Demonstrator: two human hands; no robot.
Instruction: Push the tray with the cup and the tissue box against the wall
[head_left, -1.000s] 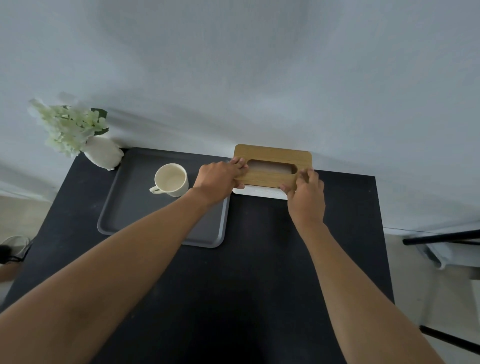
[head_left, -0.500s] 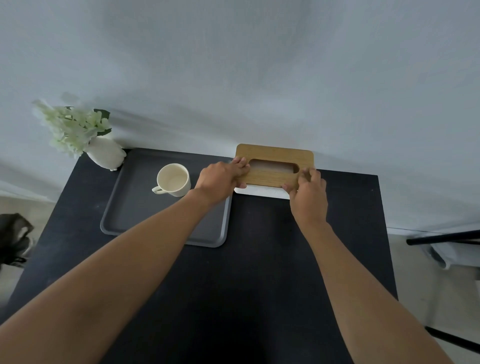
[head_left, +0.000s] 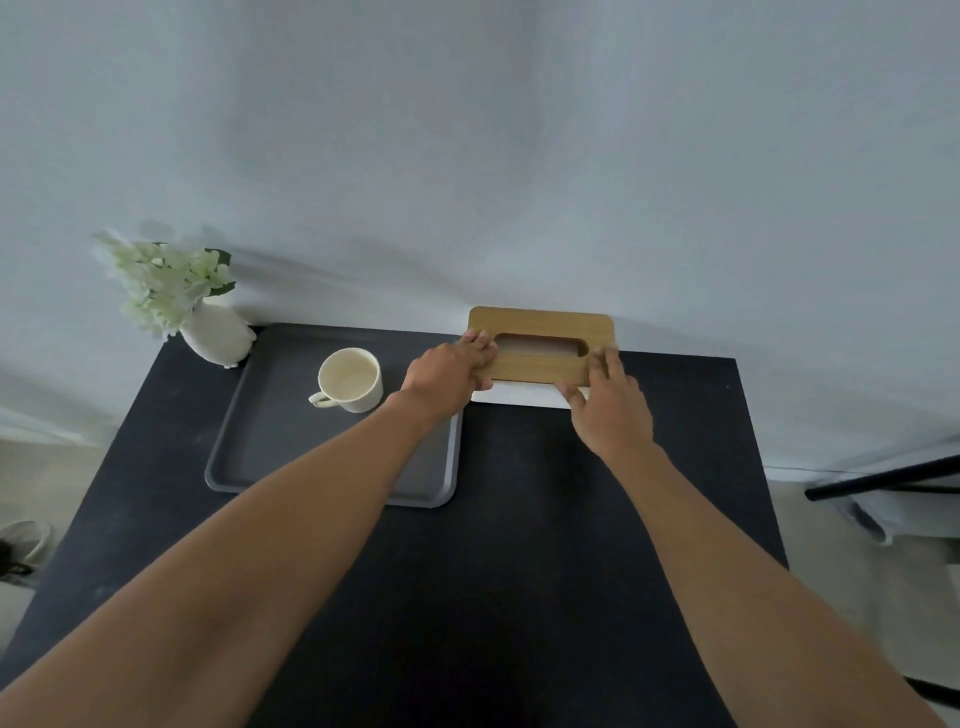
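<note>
A white tissue box with a wooden slotted lid (head_left: 543, 325) stands at the back of the black table (head_left: 519, 545), its far edge at the wall. My left hand (head_left: 447, 376) grips the box's left end and my right hand (head_left: 608, 402) grips its front right corner. To the left lies a grey tray (head_left: 270, 447) whose far edge also reaches the wall. A cream cup (head_left: 350, 379) stands upright on the tray near its back, handle toward the front left. My left forearm crosses over the tray's right part.
A white vase with pale flowers (head_left: 213, 327) stands at the table's back left corner, touching the tray's corner. Dark chair bars (head_left: 883, 478) show at the right, off the table. A shoe (head_left: 23, 545) lies on the floor at left.
Both hands stay on the tissue box, which has barely moved. The view has shifted slightly, so everything sits a little further right in the picture.
</note>
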